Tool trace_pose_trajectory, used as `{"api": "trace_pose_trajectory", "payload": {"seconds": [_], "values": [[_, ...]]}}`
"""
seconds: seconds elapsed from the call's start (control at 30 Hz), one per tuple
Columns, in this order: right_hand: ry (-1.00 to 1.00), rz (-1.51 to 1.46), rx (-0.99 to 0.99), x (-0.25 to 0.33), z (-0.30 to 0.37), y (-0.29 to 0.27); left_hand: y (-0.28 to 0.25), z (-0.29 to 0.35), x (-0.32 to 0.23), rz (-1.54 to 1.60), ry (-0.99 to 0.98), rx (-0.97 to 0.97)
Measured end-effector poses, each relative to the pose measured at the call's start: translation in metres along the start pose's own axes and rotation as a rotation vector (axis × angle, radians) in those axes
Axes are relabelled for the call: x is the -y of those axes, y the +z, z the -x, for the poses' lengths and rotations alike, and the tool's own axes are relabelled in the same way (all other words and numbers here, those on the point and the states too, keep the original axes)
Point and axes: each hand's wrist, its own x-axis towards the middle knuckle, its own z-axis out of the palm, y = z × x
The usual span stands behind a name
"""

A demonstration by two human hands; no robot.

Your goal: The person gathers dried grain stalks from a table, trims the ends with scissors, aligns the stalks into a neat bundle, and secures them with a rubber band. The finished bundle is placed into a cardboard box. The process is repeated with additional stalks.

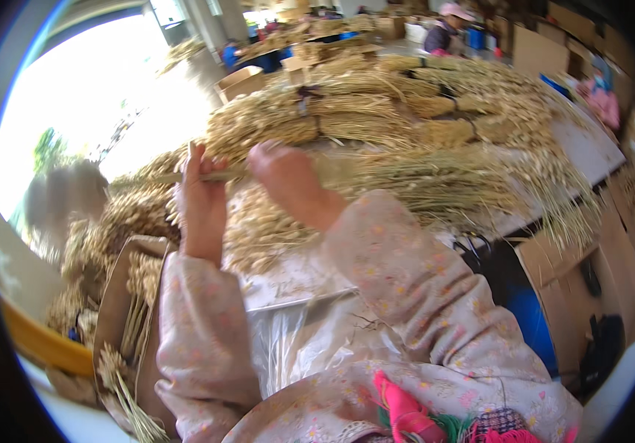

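My left hand point(203, 196) is raised over the near left part of the table, closed round a bunch of dried grass stems point(159, 179). The bunch's fluffy heads point(66, 196) point left and are smeared by motion. Beside it, my right hand point(288, 177) is closed, back of the hand up, at the right end of these stems; its fingertips are hidden. Loose fluffy dried grass heads point(258, 232) lie on the table beneath both hands. To the right, a long pile of greenish stems point(436, 181) is spread out.
Tied bundles of dried grass point(354, 111) cover the far table point(591, 159). A cardboard box point(129, 284) with dried bunches stands at lower left. Clear plastic sheeting point(317, 343) hangs at the near edge. Another cardboard box point(591, 284) is at right. Co-workers point(447, 33) sit beyond.
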Motion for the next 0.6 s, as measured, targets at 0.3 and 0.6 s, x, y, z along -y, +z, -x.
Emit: {"api": "trace_pose_trajectory", "payload": {"seconds": [0.3,0.6], "values": [[0.786,-1.750,0.005,0.047,0.041,-0.016,-0.008,0.044,0.025,1.163,-0.251,-0.201],[-0.131,-0.283,0.465,0.034,0.033,-0.016,-0.053,0.029,0.032,0.081,-0.466,-0.146]]}}
